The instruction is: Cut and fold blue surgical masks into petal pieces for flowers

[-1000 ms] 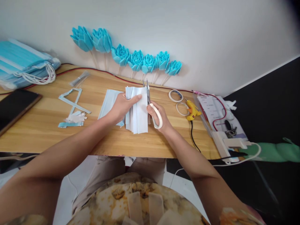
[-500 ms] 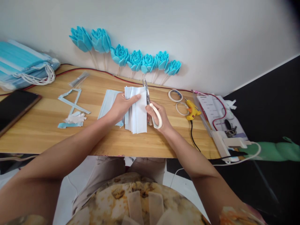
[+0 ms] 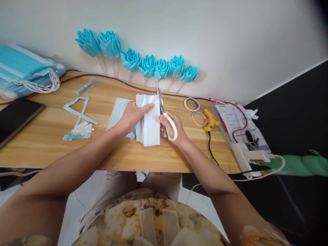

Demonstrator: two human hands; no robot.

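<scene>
My left hand [image 3: 133, 118] grips a pleated white face mask [image 3: 150, 124] over the wooden table [image 3: 115, 153], thumb on top. My right hand [image 3: 172, 128] is closed on white-handled scissors [image 3: 165, 116]. Their blades run along the mask's right edge and point away from me. A second pale blue mask [image 3: 118, 111] lies flat under my left hand.
Blue flowers on sticks [image 3: 143, 63] lean on the wall. A stack of blue masks [image 3: 25, 70] and a dark phone [image 3: 15, 116] sit at left, near cut strips [image 3: 79, 119]. Tape rolls [image 3: 192, 104], a yellow glue gun [image 3: 210, 119] and a power strip [image 3: 246, 155] lie at right.
The scissors' blades have closed and the right hand has drawn slightly toward me along the mask's right edge. The left hand barely moved.
</scene>
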